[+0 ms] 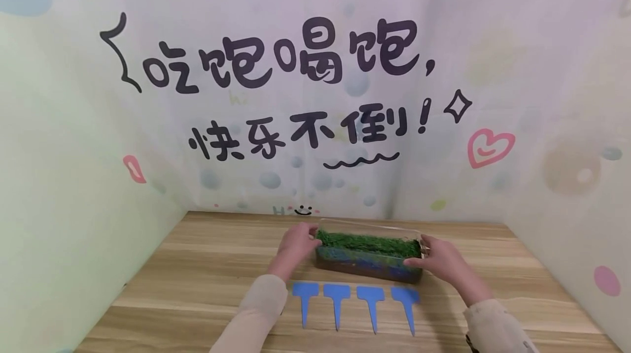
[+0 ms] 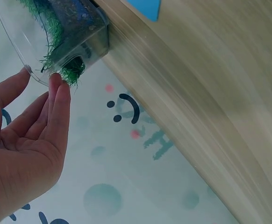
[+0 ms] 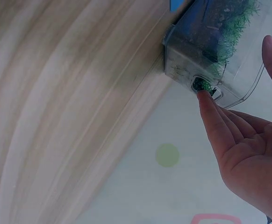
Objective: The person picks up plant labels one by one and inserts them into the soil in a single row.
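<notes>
A clear plastic box [image 1: 368,269] with rounded corners stands on the table, longer than it is deep. Green grass-like strands [image 1: 367,243] grow along its top, over dark and bluish stuff inside. My left hand [image 1: 294,246] is at the left end, its fairly straight fingers reaching the grass tuft at the end opening and its thumb at the rim in the left wrist view. At the other end is my right hand [image 1: 443,258]; its extended fingertips touch the opening in the end wall [image 3: 180,65], while the thumb is spread apart along the front side.
Several blue T-shaped plant labels [image 1: 337,298] lie in a row in front of the box, stems toward me. The wood-grain table [image 1: 207,271] meets a printed backdrop [image 1: 315,188] just behind the box, with more cloth at both sides.
</notes>
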`<state>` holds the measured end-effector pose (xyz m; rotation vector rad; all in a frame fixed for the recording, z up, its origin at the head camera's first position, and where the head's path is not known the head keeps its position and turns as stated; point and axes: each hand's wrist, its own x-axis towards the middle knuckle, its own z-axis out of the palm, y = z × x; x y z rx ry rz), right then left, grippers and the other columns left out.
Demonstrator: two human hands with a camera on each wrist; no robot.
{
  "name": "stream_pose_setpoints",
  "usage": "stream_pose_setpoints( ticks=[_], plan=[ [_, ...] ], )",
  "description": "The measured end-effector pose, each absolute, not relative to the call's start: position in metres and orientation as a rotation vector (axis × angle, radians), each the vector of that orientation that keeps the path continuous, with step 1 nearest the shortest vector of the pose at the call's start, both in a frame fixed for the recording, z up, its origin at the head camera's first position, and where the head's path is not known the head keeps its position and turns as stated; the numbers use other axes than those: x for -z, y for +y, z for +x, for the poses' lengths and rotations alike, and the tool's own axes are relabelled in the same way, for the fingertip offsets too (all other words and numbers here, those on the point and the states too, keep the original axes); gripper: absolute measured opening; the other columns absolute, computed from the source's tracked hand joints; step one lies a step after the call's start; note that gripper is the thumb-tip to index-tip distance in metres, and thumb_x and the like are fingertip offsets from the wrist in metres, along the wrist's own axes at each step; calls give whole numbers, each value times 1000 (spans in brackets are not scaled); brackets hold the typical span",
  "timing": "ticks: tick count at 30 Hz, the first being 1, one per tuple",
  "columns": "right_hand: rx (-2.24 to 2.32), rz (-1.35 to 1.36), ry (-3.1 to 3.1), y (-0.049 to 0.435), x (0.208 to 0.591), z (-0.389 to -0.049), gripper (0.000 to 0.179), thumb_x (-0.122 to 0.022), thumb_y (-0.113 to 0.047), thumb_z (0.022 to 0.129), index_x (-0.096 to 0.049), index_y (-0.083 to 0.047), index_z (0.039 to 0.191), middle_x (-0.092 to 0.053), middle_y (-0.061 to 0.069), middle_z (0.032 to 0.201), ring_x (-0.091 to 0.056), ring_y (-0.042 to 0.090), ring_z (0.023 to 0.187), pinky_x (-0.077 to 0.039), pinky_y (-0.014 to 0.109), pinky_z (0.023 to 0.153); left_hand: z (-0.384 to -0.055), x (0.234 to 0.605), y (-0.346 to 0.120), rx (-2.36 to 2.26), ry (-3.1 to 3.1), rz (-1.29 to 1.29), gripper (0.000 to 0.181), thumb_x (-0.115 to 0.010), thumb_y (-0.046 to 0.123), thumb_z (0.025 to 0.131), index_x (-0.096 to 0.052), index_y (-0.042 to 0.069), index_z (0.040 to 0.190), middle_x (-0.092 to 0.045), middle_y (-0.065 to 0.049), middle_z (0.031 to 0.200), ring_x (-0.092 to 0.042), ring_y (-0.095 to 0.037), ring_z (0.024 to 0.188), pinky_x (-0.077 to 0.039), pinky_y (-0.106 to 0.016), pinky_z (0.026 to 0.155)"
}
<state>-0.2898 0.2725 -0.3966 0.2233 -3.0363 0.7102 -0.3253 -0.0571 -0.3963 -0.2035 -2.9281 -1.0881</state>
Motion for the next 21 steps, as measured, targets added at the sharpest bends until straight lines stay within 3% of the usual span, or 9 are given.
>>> stream_pose_setpoints(
  ticks=[12,21],
  plan=[
    [-768,281,-3019,258,397,-293,97,-81,-44,80,-38,12,147,-50,38,139,-60,48,119,-55,55,92,-325,399,-82,1128,-2892,-275,44,-69,10,92,-61,6,136,-70,-14,123,-67,-29,111,-57,-43,94],
    [-801,337,-3010,250,399,-295,95,-81,-41,81,-38,11,147,-46,37,143,-61,47,117,-56,53,91,-324,401,-102,1407,-2844,-330,47,-70,10,93,-57,-2,137,-62,-21,134,-63,-35,121,-56,-45,98]
  ],
)
